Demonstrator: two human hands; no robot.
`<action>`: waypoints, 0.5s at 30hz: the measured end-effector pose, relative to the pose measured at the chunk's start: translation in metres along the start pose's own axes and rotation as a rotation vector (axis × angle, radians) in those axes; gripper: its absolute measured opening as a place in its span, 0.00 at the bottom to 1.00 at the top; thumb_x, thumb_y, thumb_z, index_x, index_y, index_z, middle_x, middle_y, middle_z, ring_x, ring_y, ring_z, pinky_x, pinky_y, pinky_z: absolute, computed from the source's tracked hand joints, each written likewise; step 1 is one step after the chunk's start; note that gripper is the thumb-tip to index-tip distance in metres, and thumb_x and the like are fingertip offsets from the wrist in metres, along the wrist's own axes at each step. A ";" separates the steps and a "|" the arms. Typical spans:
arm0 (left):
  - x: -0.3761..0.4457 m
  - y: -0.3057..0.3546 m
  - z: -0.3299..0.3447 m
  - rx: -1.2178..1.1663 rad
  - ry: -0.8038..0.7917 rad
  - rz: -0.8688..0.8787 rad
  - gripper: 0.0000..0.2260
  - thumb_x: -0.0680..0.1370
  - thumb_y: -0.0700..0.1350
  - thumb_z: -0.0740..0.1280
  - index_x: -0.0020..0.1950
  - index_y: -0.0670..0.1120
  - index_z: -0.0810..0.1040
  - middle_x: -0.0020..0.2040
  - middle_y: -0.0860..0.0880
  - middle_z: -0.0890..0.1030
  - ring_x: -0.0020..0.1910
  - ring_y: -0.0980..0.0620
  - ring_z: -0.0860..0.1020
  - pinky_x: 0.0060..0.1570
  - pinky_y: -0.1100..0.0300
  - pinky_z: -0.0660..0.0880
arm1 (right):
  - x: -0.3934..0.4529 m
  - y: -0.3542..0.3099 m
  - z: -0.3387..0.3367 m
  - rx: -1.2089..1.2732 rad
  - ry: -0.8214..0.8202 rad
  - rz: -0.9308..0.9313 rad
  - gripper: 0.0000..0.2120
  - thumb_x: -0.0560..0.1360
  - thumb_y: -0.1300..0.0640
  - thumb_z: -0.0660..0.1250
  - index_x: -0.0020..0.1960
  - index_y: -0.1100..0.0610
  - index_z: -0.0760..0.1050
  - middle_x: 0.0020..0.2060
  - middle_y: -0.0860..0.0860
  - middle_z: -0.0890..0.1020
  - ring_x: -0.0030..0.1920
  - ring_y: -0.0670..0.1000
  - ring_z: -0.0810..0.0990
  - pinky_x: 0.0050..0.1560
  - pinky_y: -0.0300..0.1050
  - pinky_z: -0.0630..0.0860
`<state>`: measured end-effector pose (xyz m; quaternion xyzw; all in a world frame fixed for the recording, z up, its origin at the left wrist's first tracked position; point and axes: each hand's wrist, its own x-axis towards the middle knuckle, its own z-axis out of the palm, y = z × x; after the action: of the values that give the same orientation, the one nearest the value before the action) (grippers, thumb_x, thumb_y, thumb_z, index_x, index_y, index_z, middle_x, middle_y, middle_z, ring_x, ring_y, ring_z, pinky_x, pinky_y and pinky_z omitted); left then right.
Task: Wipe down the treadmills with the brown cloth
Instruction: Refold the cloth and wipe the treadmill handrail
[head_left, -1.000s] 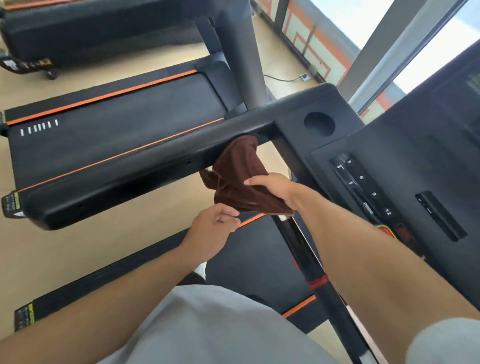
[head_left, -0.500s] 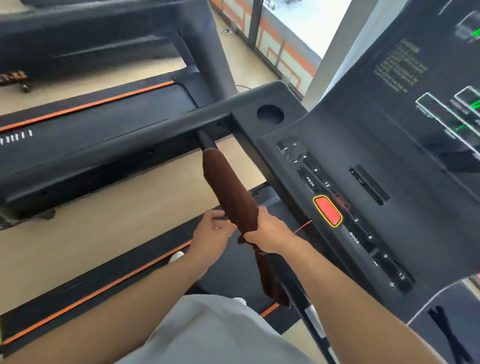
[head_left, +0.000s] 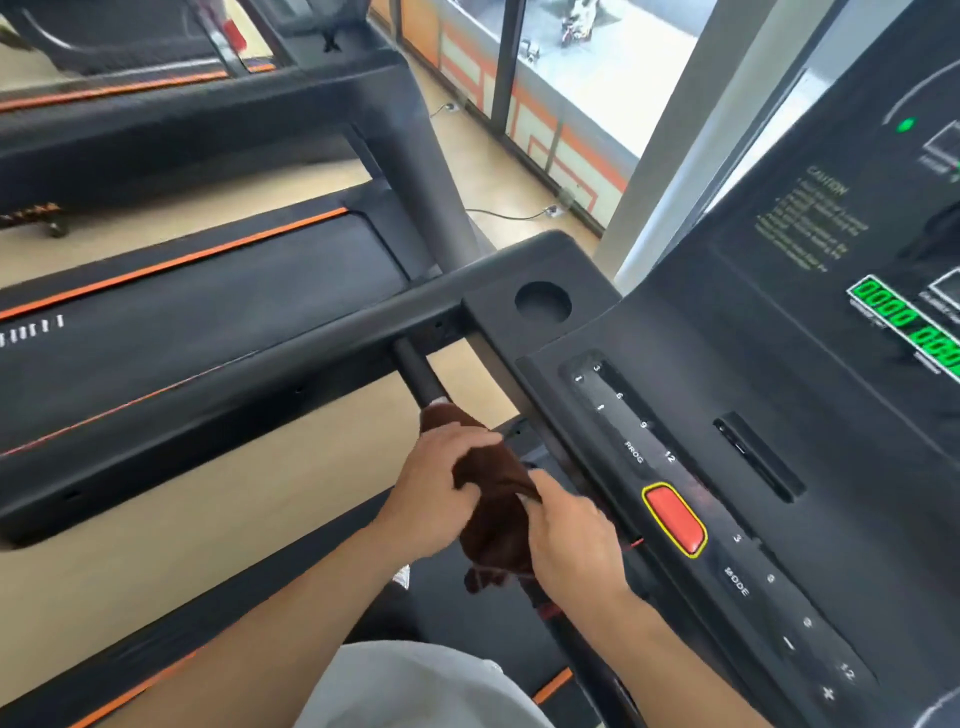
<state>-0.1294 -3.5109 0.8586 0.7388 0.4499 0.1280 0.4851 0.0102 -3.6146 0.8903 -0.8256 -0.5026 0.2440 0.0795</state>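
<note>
The brown cloth (head_left: 493, 499), stretched along the treadmill's inner handlebar (head_left: 421, 376) half a second ago, is now bunched lower on it, both the left hand (head_left: 441, 493) and right hand (head_left: 571, 545) gripping it beside the console (head_left: 675, 415); the bar's wipe appears underway.

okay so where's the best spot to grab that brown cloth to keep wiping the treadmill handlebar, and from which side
Probably around the middle of the brown cloth, where it wraps the handlebar. Come from above and close the grip around bar and cloth together: the bar is a slim round tube, so fingers can curl around it. The left hand already holds it there; the right hand takes the lower hanging end.
</note>
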 end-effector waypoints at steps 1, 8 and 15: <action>0.009 0.003 -0.008 0.089 -0.073 0.083 0.27 0.70 0.38 0.67 0.67 0.57 0.76 0.68 0.58 0.74 0.76 0.52 0.63 0.79 0.51 0.57 | 0.009 -0.009 -0.011 0.095 0.042 -0.043 0.09 0.85 0.50 0.55 0.60 0.45 0.73 0.47 0.50 0.85 0.51 0.59 0.81 0.46 0.52 0.73; 0.080 0.037 -0.097 -0.175 -0.014 0.132 0.15 0.67 0.50 0.80 0.41 0.51 0.73 0.36 0.55 0.80 0.34 0.58 0.75 0.39 0.63 0.72 | 0.086 -0.073 -0.113 0.458 0.147 -0.175 0.12 0.84 0.58 0.61 0.54 0.42 0.78 0.46 0.36 0.83 0.51 0.38 0.80 0.50 0.32 0.72; 0.174 0.074 -0.147 -0.074 0.220 0.289 0.21 0.72 0.50 0.78 0.62 0.59 0.76 0.54 0.60 0.80 0.54 0.61 0.78 0.58 0.66 0.74 | 0.187 -0.094 -0.183 0.171 0.510 0.099 0.13 0.84 0.51 0.61 0.68 0.43 0.72 0.61 0.45 0.80 0.62 0.49 0.78 0.64 0.47 0.75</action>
<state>-0.0837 -3.2941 0.9504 0.7589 0.3846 0.2928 0.4363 0.0943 -3.3855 1.0242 -0.8743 -0.4027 0.0732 0.2611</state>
